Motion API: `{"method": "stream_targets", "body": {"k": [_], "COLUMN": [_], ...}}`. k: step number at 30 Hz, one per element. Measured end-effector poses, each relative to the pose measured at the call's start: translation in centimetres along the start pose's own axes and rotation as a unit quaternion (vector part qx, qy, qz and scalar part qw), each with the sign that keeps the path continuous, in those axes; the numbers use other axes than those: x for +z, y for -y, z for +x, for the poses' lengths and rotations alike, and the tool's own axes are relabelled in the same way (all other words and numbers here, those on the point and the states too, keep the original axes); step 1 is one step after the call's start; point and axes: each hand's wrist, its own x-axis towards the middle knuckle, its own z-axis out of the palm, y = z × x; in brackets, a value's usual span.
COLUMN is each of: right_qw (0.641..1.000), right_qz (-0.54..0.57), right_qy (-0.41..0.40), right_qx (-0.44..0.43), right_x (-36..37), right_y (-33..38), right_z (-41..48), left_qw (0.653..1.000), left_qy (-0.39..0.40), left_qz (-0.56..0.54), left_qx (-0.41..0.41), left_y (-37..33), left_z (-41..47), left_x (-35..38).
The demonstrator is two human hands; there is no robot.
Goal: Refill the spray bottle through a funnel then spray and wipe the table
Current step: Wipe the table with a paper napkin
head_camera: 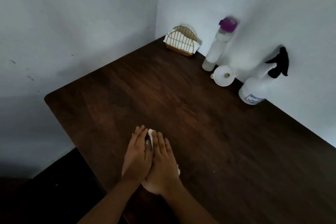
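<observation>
My left hand point(137, 156) and my right hand point(162, 165) lie flat side by side on a white tissue point(150, 133), pressing it onto the dark wooden table point(200, 123) near its front. Only small bits of the tissue show between and beside the hands. The white spray bottle point(254, 89) with a black trigger head stands at the right against the wall. A white funnel point(224, 75) lies on the table left of it. Behind the funnel stands a tall clear bottle point(217, 49) with a purple cap.
A gold wire napkin holder point(181, 43) with white napkins sits in the far corner. White walls border the table at the back and right. The table's left edge point(54, 112) drops to a dark floor.
</observation>
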Motion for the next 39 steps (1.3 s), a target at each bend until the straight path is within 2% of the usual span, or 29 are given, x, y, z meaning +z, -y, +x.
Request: {"method": "stream_targets", "body": {"k": [2,7,11,15,19,22,26,29,31,35,39], "right_qw": [1.0,0.986,0.964,0.951,0.959,0.978,0.995,0.99,0.982,0.955,0.922], "right_qz": [-0.005,-0.072,-0.064,-0.036,-0.007,0.025,-0.027,-0.102,-0.125,-0.086,-0.041], "right_qy": [0.028,-0.006,-0.026,-0.007,-0.014,0.012,0.044,0.041,0.022,-0.015,-0.023], "right_qx": [-0.008,0.147,0.256,0.307,0.284,0.207,0.087,0.083,0.14,0.285,0.385], "right_x": [-0.9,-3.8,-4.4,-3.4,-2.4,-2.1,-2.6,-3.8,-4.7,-5.6,-5.0], "right_y": [-2.1,-10.4,-14.5,-12.4,-6.4,-4.2,-6.6,-10.9,-14.2,-19.3,-18.6], "right_z": [2.7,5.5,1.1,-5.2,-7.7,-6.1,-1.2,2.4,3.2,-0.2,-8.0], "left_qw": [1.0,0.999,0.999,1.0,0.999,0.999,0.998,0.998,0.996,0.994,0.994], "left_qy": [-0.014,-0.01,-0.006,0.005,0.019,0.012,0.023,0.034,0.045,0.06,0.066], "left_qz": [0.004,0.032,0.038,0.018,0.018,0.021,0.035,0.031,0.028,0.032,0.027], "left_qx": [-0.008,0.01,0.013,0.021,0.041,0.04,0.043,0.046,0.065,0.086,0.088], "left_y": [0.0,0.5,0.3,-0.4,-1.1,-1.6,-2.0,-2.4,-2.7,-3.1,-3.1], "left_z": [0.5,0.2,0.2,0.5,0.4,0.3,0.1,-0.1,-0.4,-1.0,-1.1], "left_x": [0.1,0.6,1.2,2.1,3.1,3.4,3.8,4.3,4.7,5.2,5.2]}}
